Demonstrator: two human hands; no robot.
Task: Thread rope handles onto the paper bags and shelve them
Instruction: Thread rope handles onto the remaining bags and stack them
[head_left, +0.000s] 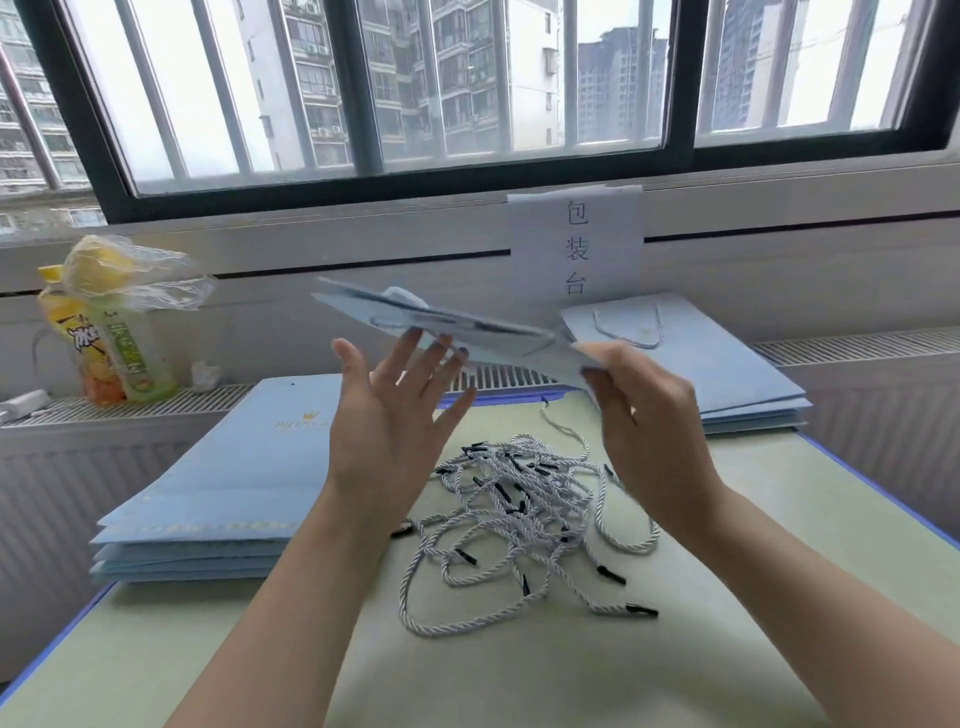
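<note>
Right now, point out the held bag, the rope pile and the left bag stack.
held bag (467, 332), head view, blurred middle panel
rope pile (519, 514), head view, tangle's centre
left bag stack (234, 467), head view, top bag's face

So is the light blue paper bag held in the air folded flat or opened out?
Folded flat: the light blue paper bag shows as a thin edge-on slab, pinched at its right end by the right hand.

paper sign (575, 244) "包装台" (on wall), bottle label (124, 353) illegible
</note>
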